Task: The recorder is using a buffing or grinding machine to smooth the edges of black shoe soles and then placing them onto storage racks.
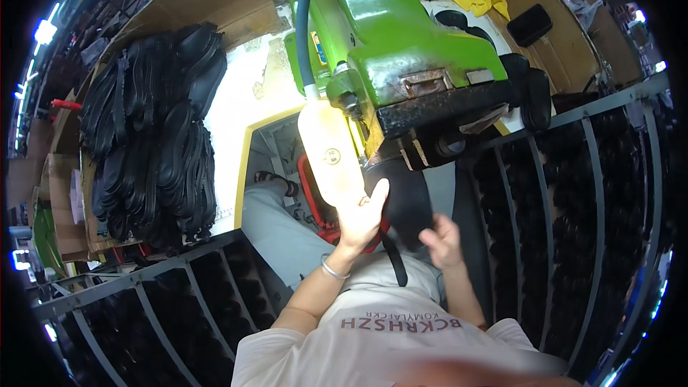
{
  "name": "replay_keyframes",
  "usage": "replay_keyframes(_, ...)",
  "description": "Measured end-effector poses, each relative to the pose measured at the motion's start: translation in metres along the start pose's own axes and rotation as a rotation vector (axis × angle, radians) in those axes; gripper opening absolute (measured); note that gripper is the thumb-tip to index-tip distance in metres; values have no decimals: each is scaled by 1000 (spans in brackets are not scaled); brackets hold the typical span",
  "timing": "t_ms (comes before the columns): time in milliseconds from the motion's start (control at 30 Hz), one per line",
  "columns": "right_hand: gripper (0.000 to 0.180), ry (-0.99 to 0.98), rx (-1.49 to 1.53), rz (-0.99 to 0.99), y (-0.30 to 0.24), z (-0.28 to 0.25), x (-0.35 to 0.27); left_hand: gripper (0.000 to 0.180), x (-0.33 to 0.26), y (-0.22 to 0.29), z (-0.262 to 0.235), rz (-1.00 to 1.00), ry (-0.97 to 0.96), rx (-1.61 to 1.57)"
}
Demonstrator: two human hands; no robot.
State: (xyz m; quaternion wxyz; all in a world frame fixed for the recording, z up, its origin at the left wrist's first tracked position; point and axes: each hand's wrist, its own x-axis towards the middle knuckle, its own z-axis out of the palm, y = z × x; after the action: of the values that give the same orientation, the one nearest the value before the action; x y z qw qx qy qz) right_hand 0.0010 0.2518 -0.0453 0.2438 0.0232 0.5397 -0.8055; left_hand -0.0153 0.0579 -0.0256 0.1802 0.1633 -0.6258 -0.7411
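The left hand (360,216) grips a black sole (405,204) at its left edge, steadying it under the green press (401,50) at twelve o'clock, while the right hand (443,240), fingers loosely curled, touches its three-o'clock edge.

Green machine head (401,43) is overhanging the work spot, capping room above. Pale bottle (331,154) is crowding the left hand (362,218); black sole (407,201) is filling the gap under the machine. Metal racks (559,193) are closing in both sides. Stacked black soles (154,143) are blocking the left worktop.
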Motion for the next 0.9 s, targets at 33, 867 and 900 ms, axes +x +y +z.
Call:
replay_keyframes(33,31,37,-14,-64,-8,-8,1,7,0,-1,-2,-30,2,-45)
replay_keyframes(867,61,-333,-332,-411,-69,91,114,22,-21,-1,-110,-362,-198,267)
replay_keyframes(900,62,-346,-334,-443,-67,93,115,21,-27,-10,-94,-397,-219,252)
